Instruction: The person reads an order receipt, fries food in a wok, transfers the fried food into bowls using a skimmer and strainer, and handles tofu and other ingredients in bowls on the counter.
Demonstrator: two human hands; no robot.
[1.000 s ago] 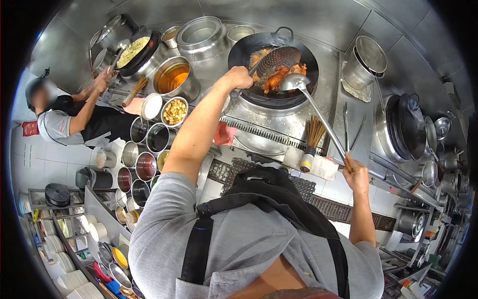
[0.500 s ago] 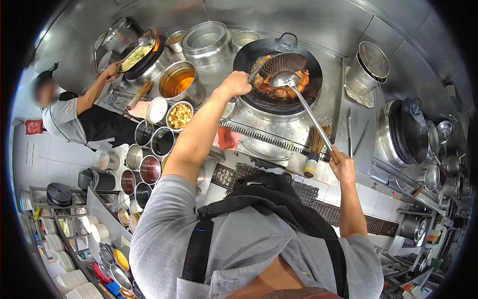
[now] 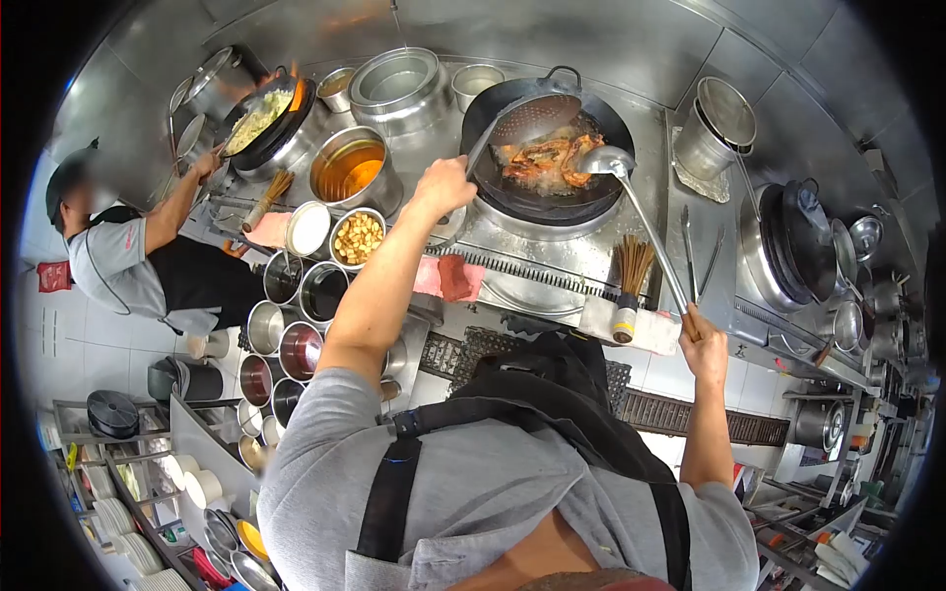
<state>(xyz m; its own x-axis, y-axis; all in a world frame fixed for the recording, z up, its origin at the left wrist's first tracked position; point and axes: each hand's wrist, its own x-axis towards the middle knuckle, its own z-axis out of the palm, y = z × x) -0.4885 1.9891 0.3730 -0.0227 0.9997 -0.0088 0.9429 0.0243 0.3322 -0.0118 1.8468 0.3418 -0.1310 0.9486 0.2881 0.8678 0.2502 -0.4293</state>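
Beyond both hands lies browned food.

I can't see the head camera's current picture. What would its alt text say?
A person's left hand holds a perforated strainer over a black wok of browned food, while the right hand holds a long ladle, its bowl at the food's right edge. A co-worker stands at left, beyond a metal pot.

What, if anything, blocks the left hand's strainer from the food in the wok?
Nothing visible: the left hand holds the strainer over the wok, with no object between it and the food. The ladle sits at the food's right edge.
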